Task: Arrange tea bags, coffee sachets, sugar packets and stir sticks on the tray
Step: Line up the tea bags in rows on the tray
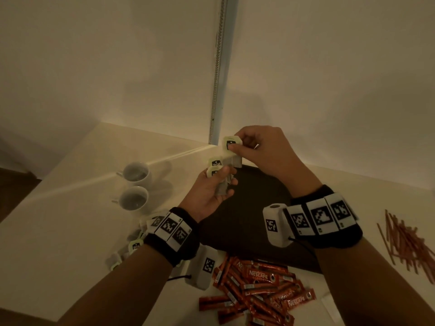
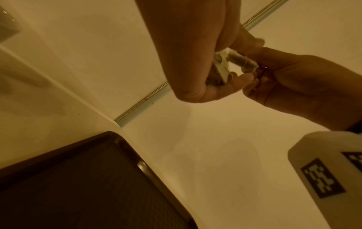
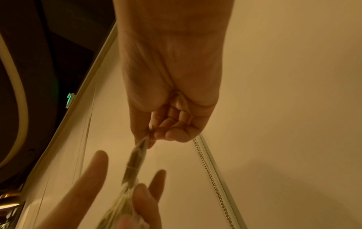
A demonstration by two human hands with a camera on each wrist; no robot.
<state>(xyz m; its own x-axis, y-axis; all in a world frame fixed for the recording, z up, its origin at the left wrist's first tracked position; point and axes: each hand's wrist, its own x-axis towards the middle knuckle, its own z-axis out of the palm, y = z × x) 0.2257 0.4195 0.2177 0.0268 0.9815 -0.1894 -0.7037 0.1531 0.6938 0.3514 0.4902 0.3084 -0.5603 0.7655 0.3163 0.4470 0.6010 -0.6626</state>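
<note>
Pinching one tea bag (image 1: 231, 143) with right hand (image 1: 259, 151) over tray (image 1: 256, 184) far edge; left hand (image 1: 211, 191) gripping two more tea bags (image 1: 215, 167). Two cups (image 1: 135, 187) at surface left edge; coffee sachets (image 1: 256, 290) heaped near edge, stir sticks (image 1: 409, 241) right, uncountable.

— What do my fingers (image 1: 231, 148) feel?
— Thin matt paper: the tea bag (image 3: 135, 161), its porous pouch soft under a smooth printed tag (image 1: 231, 143).
— And below?
— My tray (image 2: 94, 182), dark, with a glossy rim; the smooth pale tabletop (image 1: 77, 175); shiny foil coffee sachets (image 1: 261, 277); glazed white cups (image 1: 136, 175).
</note>
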